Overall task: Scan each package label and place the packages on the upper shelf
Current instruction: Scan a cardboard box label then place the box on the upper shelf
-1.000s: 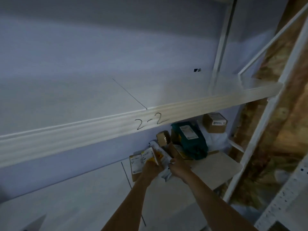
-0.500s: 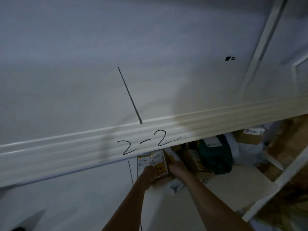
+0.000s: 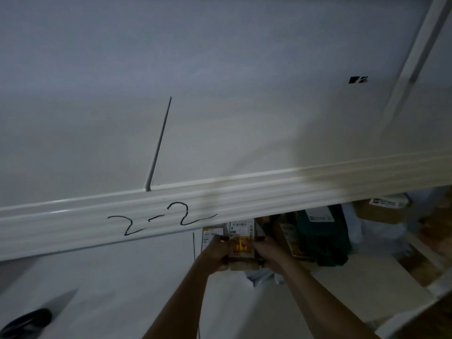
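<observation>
Under the shelf (image 3: 220, 201) marked 2-2, both hands, left (image 3: 215, 252) and right (image 3: 267, 250), clasped an upright box (image 3: 241, 245) by its sides, the shelf directly above.

The single head camera looked forward and down from close above the upper shelf (image 3: 220, 133), whose front edge (image 3: 171, 211) crossed the frame just above the grip. Below that edge it caught both hands, the left hand (image 3: 216, 248) and right hand (image 3: 267, 249), at arm's length.
</observation>
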A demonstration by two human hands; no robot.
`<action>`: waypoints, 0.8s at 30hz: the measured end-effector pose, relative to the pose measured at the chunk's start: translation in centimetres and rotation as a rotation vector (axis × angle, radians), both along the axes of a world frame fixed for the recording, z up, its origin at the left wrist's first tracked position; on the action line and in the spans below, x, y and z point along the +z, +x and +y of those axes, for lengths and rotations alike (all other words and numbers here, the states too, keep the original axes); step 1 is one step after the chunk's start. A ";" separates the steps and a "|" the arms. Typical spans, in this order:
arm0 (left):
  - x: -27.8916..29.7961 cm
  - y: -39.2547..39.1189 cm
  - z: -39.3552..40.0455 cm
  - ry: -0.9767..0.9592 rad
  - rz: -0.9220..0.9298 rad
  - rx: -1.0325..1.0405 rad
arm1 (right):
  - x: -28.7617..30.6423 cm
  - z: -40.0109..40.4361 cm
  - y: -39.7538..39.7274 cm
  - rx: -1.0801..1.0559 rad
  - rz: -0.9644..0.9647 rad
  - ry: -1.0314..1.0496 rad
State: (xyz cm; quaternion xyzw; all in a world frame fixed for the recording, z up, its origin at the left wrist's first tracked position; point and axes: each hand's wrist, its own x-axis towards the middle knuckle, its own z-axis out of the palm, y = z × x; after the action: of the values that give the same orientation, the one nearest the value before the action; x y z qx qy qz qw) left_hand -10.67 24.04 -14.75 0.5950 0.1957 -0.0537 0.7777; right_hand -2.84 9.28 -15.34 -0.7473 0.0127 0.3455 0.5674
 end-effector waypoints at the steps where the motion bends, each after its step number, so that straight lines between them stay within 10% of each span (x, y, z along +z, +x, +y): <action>1: 0.1 -0.3 0.1 -0.013 -0.010 -0.017 | -0.1 -0.4 0.0 0.013 0.030 0.052; 24: 3.3 -18.8 7.4 0.125 0.187 0.202 | 0.8 8.0 -12.9 0.446 0.146 0.257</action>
State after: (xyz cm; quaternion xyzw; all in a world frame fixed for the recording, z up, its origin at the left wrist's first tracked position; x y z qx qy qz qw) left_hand -29.50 31.43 -11.44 0.6119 0.3289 -0.0182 0.7191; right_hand -15.77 17.27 -14.55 -0.6267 -0.1554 0.5136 0.5650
